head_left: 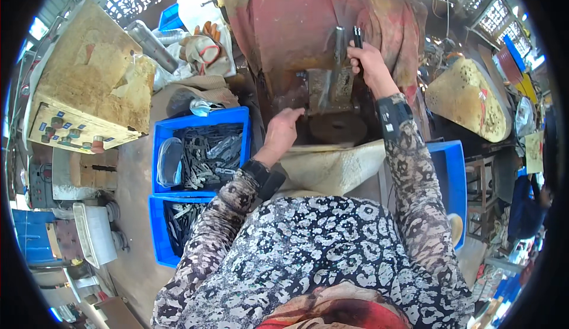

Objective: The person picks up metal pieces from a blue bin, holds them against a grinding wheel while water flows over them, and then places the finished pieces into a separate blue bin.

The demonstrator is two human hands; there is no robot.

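Note:
My right hand (368, 62) is raised beside the machine, its fingers wrapped round a slim black bar (357, 35) with pale marks at its upper end. Just left of that hand stands an upright metal rod (339, 47) on the machine. My left hand (281, 132) reaches in from the left, fingers drawn together at the edge of the metal block (332, 89); whatever they pinch is too small to make out. Below the block lies a dark round disc (338, 128). A stained red cloth (284, 24) drapes over the machine behind.
Two blue bins with dark metal strips, the far bin (246, 128) and the near bin (157, 234), stand left of me. A pale sheet (332, 169) hangs before my lap. Another blue bin (453, 175) is at right. A worn control box (89, 80) stands far left.

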